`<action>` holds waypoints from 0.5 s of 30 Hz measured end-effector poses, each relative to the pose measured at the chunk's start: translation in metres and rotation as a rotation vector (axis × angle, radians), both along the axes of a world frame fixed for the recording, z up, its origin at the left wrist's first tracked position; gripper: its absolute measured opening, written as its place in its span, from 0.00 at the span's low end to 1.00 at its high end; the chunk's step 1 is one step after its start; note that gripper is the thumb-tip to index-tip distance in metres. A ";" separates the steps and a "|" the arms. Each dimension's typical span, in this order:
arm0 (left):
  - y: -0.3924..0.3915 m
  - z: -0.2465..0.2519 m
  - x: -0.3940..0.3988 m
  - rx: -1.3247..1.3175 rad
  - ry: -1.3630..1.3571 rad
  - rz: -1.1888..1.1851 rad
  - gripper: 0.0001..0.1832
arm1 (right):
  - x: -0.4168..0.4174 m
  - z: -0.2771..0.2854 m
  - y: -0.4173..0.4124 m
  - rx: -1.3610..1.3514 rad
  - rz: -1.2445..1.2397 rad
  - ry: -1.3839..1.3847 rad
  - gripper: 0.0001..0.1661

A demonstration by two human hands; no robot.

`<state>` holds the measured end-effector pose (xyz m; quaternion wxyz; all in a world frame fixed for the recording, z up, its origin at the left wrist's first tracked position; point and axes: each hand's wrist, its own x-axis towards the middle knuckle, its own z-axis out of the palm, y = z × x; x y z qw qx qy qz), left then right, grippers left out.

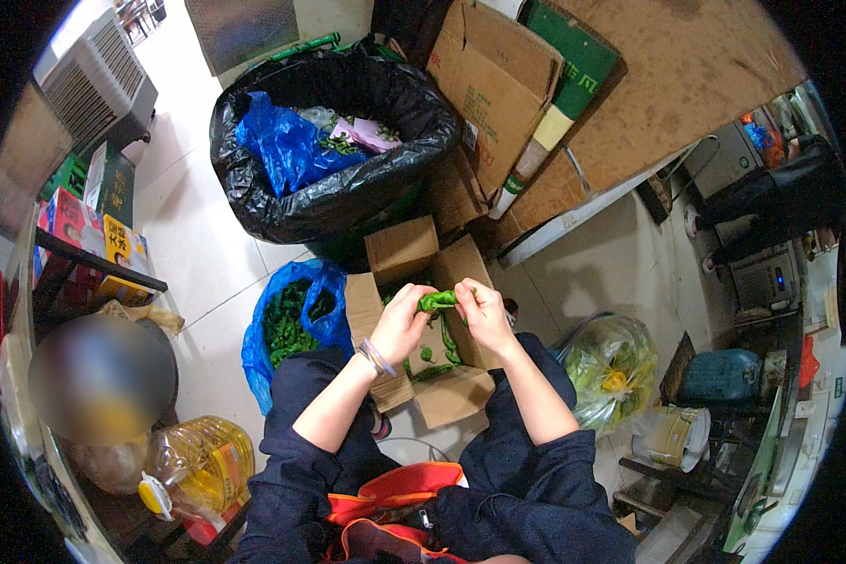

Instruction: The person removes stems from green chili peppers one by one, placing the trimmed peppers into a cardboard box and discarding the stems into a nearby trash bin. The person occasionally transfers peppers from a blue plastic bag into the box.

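Over an open cardboard box, both my hands grip a green chili pepper. My left hand, with bands at the wrist, holds its left end. The fingertips of my right hand pinch its right end. More green peppers lie inside the box, partly hidden by my hands. Left of the box, a blue plastic bag stands open beside my knee, filled with green peppers or similar greens.
A black-lined bin holding a blue bag and scraps stands ahead. Flattened cardboard leans beside it. Right of my knee sits a clear bag of leafy vegetables. An oil jug is at left. Another person's legs show far right.
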<state>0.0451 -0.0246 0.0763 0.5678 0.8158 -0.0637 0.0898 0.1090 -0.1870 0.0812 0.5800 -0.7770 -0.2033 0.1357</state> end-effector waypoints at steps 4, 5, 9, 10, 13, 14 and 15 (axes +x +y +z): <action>-0.001 -0.008 0.001 -0.048 -0.014 0.019 0.11 | -0.001 -0.005 0.001 0.091 -0.003 0.149 0.20; -0.002 -0.010 0.001 -0.071 -0.014 0.026 0.11 | -0.001 -0.007 0.001 0.144 0.005 0.193 0.20; -0.005 -0.019 0.004 -0.327 0.200 -0.027 0.09 | -0.001 -0.006 0.003 0.538 0.058 0.557 0.18; -0.006 -0.020 0.004 -0.412 0.281 -0.035 0.08 | -0.002 -0.002 0.005 0.629 0.066 0.648 0.18; -0.012 -0.025 0.005 -0.642 0.346 -0.028 0.07 | -0.002 -0.002 0.008 0.762 0.017 0.816 0.19; -0.015 -0.027 0.005 -0.715 0.337 -0.020 0.07 | -0.002 -0.007 0.010 0.790 -0.025 0.847 0.19; -0.018 -0.029 0.004 -0.712 0.356 0.025 0.07 | -0.003 -0.011 0.014 0.819 -0.067 0.882 0.19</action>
